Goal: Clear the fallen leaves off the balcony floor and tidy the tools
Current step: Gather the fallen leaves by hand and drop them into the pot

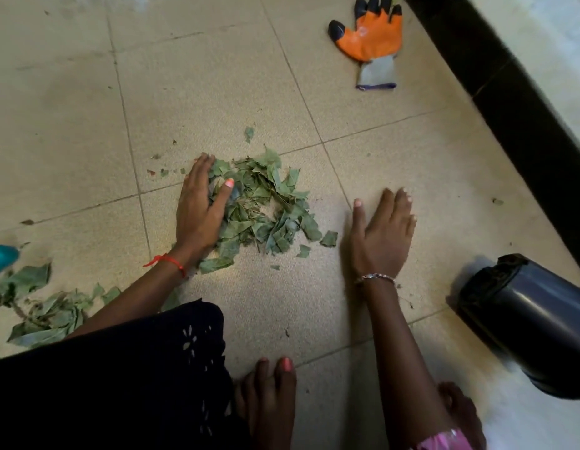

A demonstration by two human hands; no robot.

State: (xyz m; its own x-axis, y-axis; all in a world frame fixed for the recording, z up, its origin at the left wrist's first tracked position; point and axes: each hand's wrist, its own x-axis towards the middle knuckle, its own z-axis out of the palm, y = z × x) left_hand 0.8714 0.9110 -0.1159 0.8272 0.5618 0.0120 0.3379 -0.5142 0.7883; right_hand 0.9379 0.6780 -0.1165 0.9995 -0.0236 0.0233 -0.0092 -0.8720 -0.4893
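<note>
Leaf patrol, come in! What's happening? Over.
Left hand pressing leaf pile, right hand flat on floor, apart from it. More leaves lower left. Orange glove, dark bin off aside, nothing blocking.

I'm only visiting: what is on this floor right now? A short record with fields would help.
floor: beige tiled floor
main leaves: heap of torn green leaves, centre
other leaves: looser heap of leaves, lower left
left hand: left hand presses the main heap's left side
right hand: right hand flat on bare tile right of that heap, apart from it
glove: orange and black work glove lying flat, far right
container: dark grey plastic container on its side, near right
</note>
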